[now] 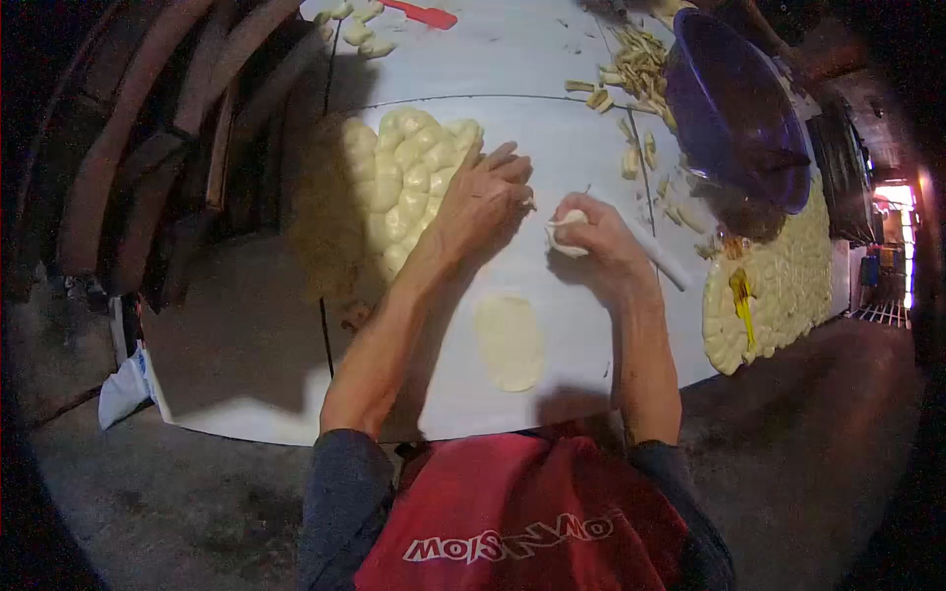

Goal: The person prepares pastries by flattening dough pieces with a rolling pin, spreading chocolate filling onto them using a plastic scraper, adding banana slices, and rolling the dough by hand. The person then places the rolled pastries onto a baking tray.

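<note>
My right hand point(606, 241) is closed around a pale lump of dough point(569, 234), just above the white table. My left hand point(488, 192) is beside the right edge of a cluster of shiny dough balls point(404, 177). Its fingers are bent, with thumb and forefinger close together, and a small pale bit shows at their tips. I cannot make out what it is. Between my forearms lies a flattened oval sheet of dough point(509, 343). A white rolling pin point(658, 254) rests partly behind my right hand.
Pale cut sticks point(636, 74) lie scattered beside a large purple-blue bowl point(734, 108) at the upper right. More dough balls point(783, 286) cover the table's right end, with a yellow brush-like utensil point(742, 307) on them. A red spatula point(422, 14) lies at the far side.
</note>
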Available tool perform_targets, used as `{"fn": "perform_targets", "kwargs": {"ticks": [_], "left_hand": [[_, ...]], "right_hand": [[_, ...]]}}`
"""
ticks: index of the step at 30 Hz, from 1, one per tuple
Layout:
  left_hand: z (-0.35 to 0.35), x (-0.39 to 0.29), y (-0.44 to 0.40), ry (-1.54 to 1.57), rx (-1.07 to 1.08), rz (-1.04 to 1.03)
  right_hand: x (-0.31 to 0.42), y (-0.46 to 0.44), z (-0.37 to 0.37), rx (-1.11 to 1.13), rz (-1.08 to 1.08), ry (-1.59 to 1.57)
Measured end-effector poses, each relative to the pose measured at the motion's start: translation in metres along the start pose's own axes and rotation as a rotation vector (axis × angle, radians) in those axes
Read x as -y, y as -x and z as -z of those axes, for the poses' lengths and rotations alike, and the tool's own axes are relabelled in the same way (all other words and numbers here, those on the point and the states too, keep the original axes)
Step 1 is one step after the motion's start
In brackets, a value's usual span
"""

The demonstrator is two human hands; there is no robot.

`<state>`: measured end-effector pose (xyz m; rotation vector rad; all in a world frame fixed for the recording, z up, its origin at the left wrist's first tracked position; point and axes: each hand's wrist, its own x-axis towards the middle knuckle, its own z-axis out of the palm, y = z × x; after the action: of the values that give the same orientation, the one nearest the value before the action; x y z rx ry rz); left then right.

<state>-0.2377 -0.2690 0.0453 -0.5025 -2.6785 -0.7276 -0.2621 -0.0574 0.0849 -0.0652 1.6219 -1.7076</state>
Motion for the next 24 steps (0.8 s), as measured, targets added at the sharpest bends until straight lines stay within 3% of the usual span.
{"fn": "perform_targets", "kwargs": {"ticks": [3, 6, 7, 9, 12, 13, 15, 18, 20, 23, 24], "left_hand": [[-0.008, 0.002, 0.004, -0.006, -0.045, -0.003], [-0.008, -0.01, 0.012, -0.119, -0.047, 0.04], [-0.008, -0.02, 0.016, -0.078, -0.056, 0.153], [0.002, -0.025, 0.026, -0.124, -0.026, 0.114], [0.021, -0.073, 0.048, -0.034, 0.045, 0.192], [0.009, -0.076, 0.059, -0.039, 0.01, 0.105], [0.008, -0.125, 0.069, 0.031, 0.125, 0.182], [-0.015, -0.165, 0.093, 0.203, 0.071, 0.222], [-0.031, -0.193, 0.096, 0.133, 0.089, 0.175], [-0.064, -0.216, 0.095, -0.011, 0.158, 0.154], [-0.074, -0.221, 0.094, -0.058, 0.179, 0.194]], "right_hand": [[0.002, 0.051, 0.017, -0.03, -0.066, -0.004], [0.0, 0.082, 0.031, -0.073, -0.036, 0.581], [-0.006, 0.092, 0.034, -0.098, 0.027, 0.701], [-0.018, 0.11, 0.038, -0.131, 0.17, 0.94], [-0.032, 0.122, 0.039, -0.028, 0.209, 1.194], [-0.043, 0.122, 0.041, -0.007, 0.259, 1.329], [-0.056, 0.124, 0.049, -0.025, 0.394, 1.363], [-0.055, 0.137, 0.062, -0.089, 0.528, 1.318], [-0.064, 0.142, 0.079, -0.143, 0.552, 1.228], [-0.086, 0.136, 0.102, -0.013, 0.712, 1.272], [-0.09, 0.136, 0.099, 0.104, 0.626, 1.344]]}}
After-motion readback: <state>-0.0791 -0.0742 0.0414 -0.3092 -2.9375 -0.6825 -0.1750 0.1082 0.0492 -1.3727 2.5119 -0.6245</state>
